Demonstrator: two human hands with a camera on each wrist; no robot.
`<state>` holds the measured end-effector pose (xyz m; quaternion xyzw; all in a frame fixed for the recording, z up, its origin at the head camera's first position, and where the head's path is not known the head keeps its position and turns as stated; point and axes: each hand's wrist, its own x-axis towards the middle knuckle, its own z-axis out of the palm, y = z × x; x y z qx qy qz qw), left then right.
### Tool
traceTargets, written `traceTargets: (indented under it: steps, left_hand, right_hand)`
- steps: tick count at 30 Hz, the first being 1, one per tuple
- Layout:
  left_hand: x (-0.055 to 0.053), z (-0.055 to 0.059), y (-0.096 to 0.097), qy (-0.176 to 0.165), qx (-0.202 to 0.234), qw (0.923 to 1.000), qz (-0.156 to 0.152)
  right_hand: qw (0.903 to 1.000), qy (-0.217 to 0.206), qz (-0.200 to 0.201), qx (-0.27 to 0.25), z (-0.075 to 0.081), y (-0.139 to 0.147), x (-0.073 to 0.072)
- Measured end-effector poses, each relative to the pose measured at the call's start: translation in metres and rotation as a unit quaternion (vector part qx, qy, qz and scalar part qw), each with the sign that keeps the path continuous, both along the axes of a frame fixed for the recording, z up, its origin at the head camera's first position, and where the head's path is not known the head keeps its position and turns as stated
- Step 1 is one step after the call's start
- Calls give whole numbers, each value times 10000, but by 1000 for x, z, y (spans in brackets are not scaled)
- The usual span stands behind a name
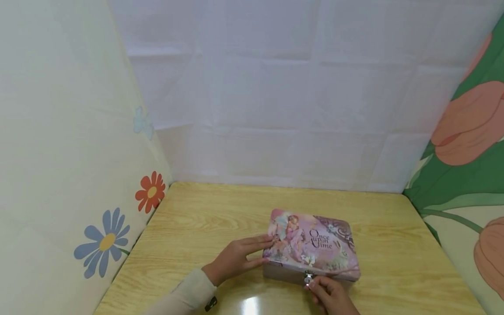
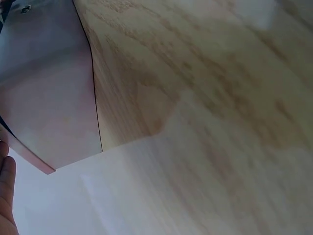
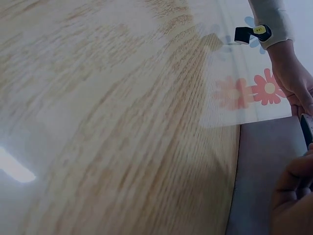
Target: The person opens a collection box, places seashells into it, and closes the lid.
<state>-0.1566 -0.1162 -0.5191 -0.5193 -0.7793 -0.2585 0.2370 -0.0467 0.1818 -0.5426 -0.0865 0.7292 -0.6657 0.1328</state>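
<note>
A pink tin box (image 1: 311, 243) with a fairy picture and the words "Once upon Time" stands on the table, lid down. At the middle of its front is a silver metal clasp (image 1: 308, 277). My right hand (image 1: 332, 294) pinches the clasp's lower end between thumb and forefinger; in the right wrist view the curled fingers (image 3: 296, 183) are partly cut off. Extended fingers of my left hand (image 1: 240, 258) touch the lid's left edge. The left wrist view shows the box's plain side wall (image 2: 54, 107) and part of that hand (image 2: 7, 196).
The wood-grain table (image 1: 204, 218) reflects a bright light near its front edge. A white cloth (image 1: 275, 96) hangs behind it. Flowered cloths stand along the left (image 1: 71, 153) and right (image 1: 453, 210) sides. A dark strap (image 3: 252, 33) circles the left sleeve.
</note>
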Motion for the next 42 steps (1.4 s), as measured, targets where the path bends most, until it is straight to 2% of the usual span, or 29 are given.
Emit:
traceTargets:
  steps: [8,18,33,42]
  left_hand:
    - [2,0,0,-175,11,9998,-9]
    - [-1,1,0,-44,-42,10000,12]
    - [2,-3,-1,34,-119,9999,80]
    - [4,-1,-1,52,-157,9998,128]
  right_hand:
    - [9995,208,186,-133,-3,0,0]
    - [9993,-337,105,-131,1,1,-3]
    - [9997,-223,107,73,-2,0,-1]
    - [9997,-119,192,99,-1,0,-3]
